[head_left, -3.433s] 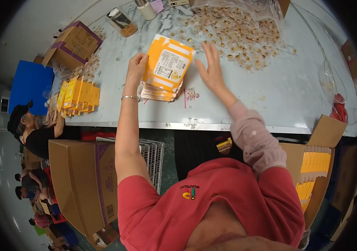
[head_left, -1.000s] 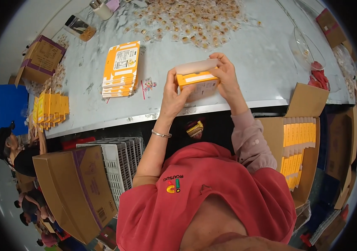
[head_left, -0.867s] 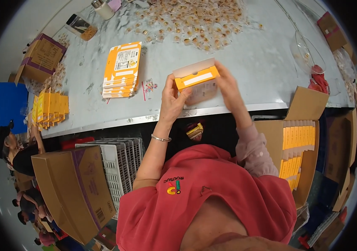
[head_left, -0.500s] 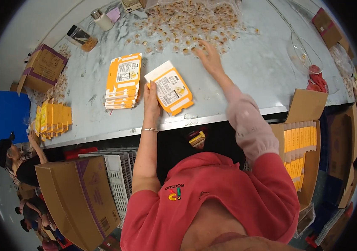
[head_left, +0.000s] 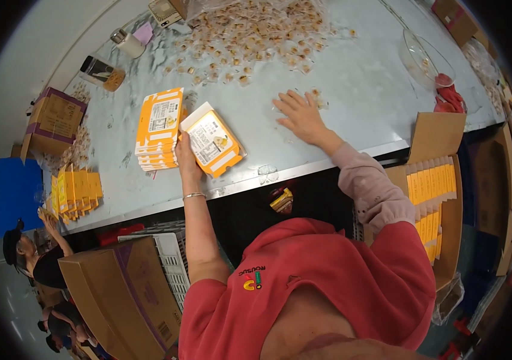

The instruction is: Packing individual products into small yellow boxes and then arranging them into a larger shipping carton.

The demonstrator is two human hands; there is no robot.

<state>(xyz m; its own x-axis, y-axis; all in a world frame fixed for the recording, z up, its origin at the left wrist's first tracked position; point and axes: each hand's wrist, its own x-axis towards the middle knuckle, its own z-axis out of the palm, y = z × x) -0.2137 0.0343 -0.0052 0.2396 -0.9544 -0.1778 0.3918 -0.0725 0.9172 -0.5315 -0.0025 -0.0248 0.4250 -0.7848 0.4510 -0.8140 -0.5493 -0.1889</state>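
A thin-walled card carton (head_left: pixel 214 141), yellow-orange with white panels and a pale flap raised at its top, sits tilted near the centre of the frame. The left hand (head_left: pixel 187 157) grips it by its left edge, thumb in view, the other fingers mostly hidden behind the card. The right hand (head_left: pixel 304 119) is palm down, fingers extended and slightly spread, over a few small clear packets (head_left: pixel 318 99) whose film is crinkled and shiny. Just left of the carton, a neat stack of flat cartons (head_left: pixel 161 120) shows layered, crisp edges. At the top of the frame spreads a loose pile of packets (head_left: pixel 250 36), transparent with brownish contents. The worktop (head_left: pixel 370 90) is smooth, pale grey and marbled, rimmed by a straight metal edge that bends with the lens. At upper left stand a clear jar (head_left: pixel 103 73) with a dark lid and a rounded white bottle (head_left: pixel 127 45); at upper right lies a crumpled red cloth (head_left: pixel 449 97). Below the worktop, an open corrugated box (head_left: pixel 421 135) at right holds rows of yellow cartons (head_left: pixel 433 180); at left, a large brown box (head_left: pixel 115 294) adjoins a slatted plastic crate (head_left: pixel 172 258). A co-worker (head_left: pixel 49 264) occupies the left edge, beneath a plain white wall (head_left: pixel 22 60).
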